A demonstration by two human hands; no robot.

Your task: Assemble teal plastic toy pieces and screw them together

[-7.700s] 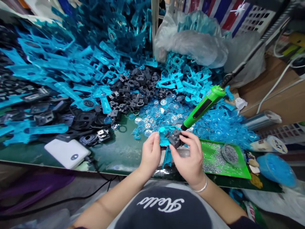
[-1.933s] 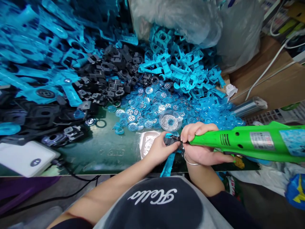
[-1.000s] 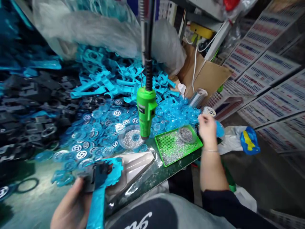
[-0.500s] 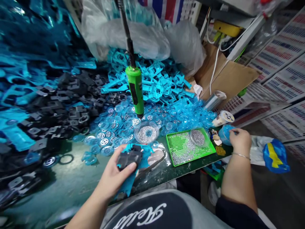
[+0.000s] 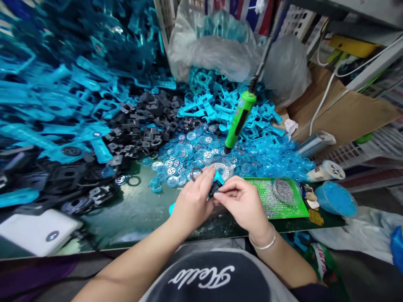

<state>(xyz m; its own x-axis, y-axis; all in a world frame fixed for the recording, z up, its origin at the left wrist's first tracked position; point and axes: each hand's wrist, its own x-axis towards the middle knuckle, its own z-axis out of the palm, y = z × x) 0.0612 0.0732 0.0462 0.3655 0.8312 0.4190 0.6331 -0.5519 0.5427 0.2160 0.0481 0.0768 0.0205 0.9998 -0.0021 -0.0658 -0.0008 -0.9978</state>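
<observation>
Two hands (image 5: 192,201) touch one blue part (image 5: 218,177); one green screwdriver (image 5: 239,121) hangs.

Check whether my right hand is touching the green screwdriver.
Apart. The head view shows a plain gap: the green screwdriver hangs higher in the picture, with blue discs visible between its tip and your right hand.

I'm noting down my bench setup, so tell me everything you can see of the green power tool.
The green power tool has a slim, plastic-looking body with a long dark panel, a pale blue label near its top and a dark tip. It hangs tilted, tip down, from a dark cord. Neither the left hand nor the right hand touches it. Whether its tip touches the blue discs is unclear.
</observation>
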